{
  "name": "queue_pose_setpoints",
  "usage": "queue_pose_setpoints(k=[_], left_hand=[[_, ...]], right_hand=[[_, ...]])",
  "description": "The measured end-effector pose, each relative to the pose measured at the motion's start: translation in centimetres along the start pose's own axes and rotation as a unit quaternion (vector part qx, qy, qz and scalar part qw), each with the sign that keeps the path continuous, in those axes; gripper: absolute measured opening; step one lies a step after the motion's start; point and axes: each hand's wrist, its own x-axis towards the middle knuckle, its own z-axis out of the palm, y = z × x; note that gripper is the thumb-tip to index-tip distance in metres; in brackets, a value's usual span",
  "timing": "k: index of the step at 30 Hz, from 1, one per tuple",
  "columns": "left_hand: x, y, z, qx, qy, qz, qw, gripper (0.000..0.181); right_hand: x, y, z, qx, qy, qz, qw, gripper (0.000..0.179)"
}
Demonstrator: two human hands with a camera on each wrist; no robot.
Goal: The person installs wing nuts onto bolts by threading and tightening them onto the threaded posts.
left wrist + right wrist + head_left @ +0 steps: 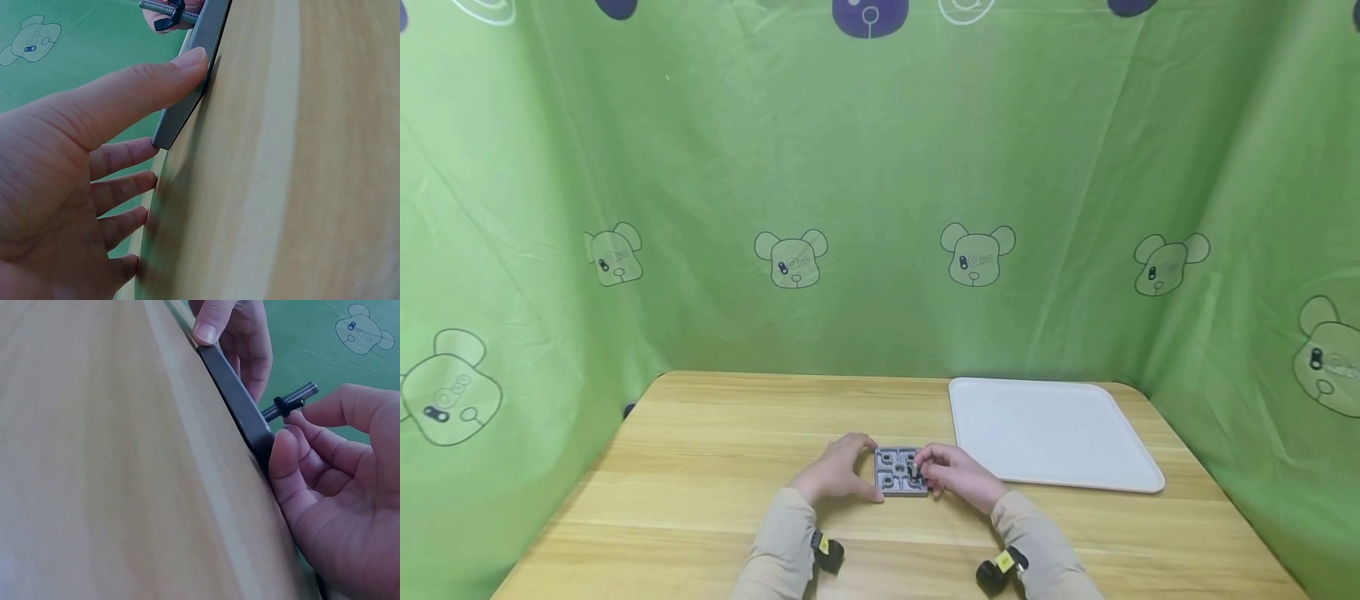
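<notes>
A square grey plate (899, 468) with several recessed round holes lies on the table between the hands. My left hand (837, 472) holds its left side, thumb at the near corner and index finger at the far one. A threaded bolt (307, 392) stands up from the plate's right part, carrying a black wing nut (287, 406). At that nut are the curled index and middle fingers of my right hand (962, 477). The right thumb presses the plate's edge (240, 400). In the left wrist view the bolt (155, 8) shows at the top, partly cut off.
A white tray (1052, 433) lies at the back right of the wooden table (715, 450), just beyond the right hand. Green curtain (880, 150) with bear prints hangs behind and on both sides. Each sleeved wrist wears a small black camera (829, 553).
</notes>
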Motion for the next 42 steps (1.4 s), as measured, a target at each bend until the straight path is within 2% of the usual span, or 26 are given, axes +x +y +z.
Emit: queue_pose_setpoints(k=[16, 22, 31, 42], left_hand=[[0.1, 0.0, 0.0, -0.001, 0.000, 0.000, 1.0000, 0.085], [0.1, 0.0, 0.0, -0.001, 0.002, 0.001, 1.0000, 0.084], [0.0, 0.1, 0.0, -0.003, 0.003, -0.001, 1.0000, 0.084], [-0.1, 0.2, -0.1, -0.003, -0.002, -0.007, 1.0000, 0.085]], right_hand=[[-0.4, -1.0, 0.6, -0.023, 0.018, 0.007, 0.9995, 0.030], [-0.2, -0.8, 0.8, -0.038, 0.028, 0.001, 0.9989, 0.029], [-0.4, -1.7, 1.5, -0.057, 0.062, 0.009, 0.9964, 0.026], [-0.1, -1.3, 2.0, -0.082, 0.096, 0.019, 0.9919, 0.023]])
